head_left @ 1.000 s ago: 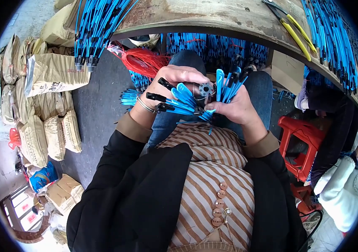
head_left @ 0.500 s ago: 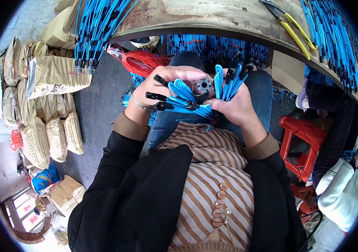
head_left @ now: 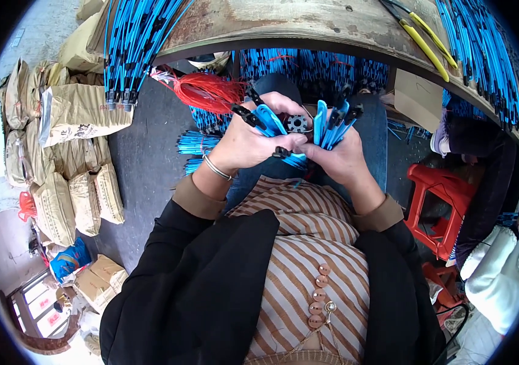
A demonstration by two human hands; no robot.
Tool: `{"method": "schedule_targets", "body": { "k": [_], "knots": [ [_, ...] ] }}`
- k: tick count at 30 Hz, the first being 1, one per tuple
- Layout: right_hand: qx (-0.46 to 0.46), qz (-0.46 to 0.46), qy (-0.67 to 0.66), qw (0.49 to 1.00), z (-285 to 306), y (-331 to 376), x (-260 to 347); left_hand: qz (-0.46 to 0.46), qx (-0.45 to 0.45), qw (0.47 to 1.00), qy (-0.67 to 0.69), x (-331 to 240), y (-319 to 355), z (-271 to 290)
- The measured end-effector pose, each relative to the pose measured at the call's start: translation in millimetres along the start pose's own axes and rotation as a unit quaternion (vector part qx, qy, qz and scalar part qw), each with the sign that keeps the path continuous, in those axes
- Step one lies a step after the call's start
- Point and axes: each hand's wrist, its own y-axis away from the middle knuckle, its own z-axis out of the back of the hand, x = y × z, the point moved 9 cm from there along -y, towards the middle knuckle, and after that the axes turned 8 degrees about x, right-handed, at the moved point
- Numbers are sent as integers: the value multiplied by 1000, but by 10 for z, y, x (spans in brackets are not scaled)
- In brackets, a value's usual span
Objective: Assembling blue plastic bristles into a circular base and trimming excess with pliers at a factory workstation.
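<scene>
Over my lap, both hands hold a cluster of blue rods with black end fittings around a grey notched ring. My left hand (head_left: 248, 143) is closed on the blue rods (head_left: 270, 120) on the left side, its thumb reaching toward the ring. On the other side, my right hand (head_left: 346, 159) grips more blue rods (head_left: 333, 130), which stand up from between its fingers. The toothed ring (head_left: 297, 124) sits between the two hands, facing up. My thumb tips nearly meet just below it. The lower part of the cluster is hidden behind my hands.
A wooden table (head_left: 284, 24) spans ahead, with blue rod bundles (head_left: 140, 45) and yellow-handled pliers (head_left: 425, 45). Red strands (head_left: 207, 91) hang below its edge. Paper sacks (head_left: 52, 207) are piled at left. A red stool (head_left: 436, 207) stands at right, near another person's leg (head_left: 484, 176).
My left hand has swung up and inward, its thumb now near the ring. The left-side rods that fanned outward are gathered closer to it. My right hand keeps its hold.
</scene>
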Motion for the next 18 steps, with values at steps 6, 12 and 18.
{"method": "schedule_targets", "body": {
  "k": [6, 12, 18],
  "knots": [
    [97, 90, -194, 972, 222, 111, 273, -28, 28, 999, 17, -34, -101, -188],
    [269, -83, -91, 955, 243, -79, 342, -23, 74, 997, -29, -110, -212, -326],
    [312, -53, 53, 947, 142, -54, 498, 28, 79, 996, -23, -32, -182, -301]
  ]
}}
